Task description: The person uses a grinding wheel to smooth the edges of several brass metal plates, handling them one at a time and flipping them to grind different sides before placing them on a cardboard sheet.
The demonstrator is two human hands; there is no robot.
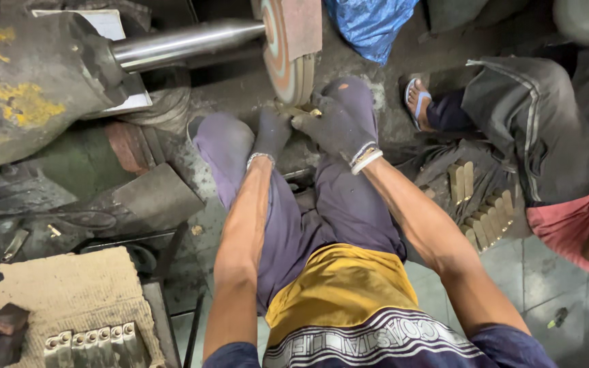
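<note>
Brass piece (299, 111) sits right at lower rim of buffing wheel (288, 58), pinched between both gloved hands. Left hand (270, 133) grip pressed together on piece's left end, fingers pointing up at wheel. Right hand (335, 126) grip clamped over right end, only small gold tip showing past glove. Wheel rides on steel shaft (185, 42) out of grimy motor housing (25, 82). Row of brass blanks (485, 218) on floor to right, near other person's sandalled foot (418, 102). Finished metal pieces (90, 339) lined on cloth (63, 293) at lower left.
</note>
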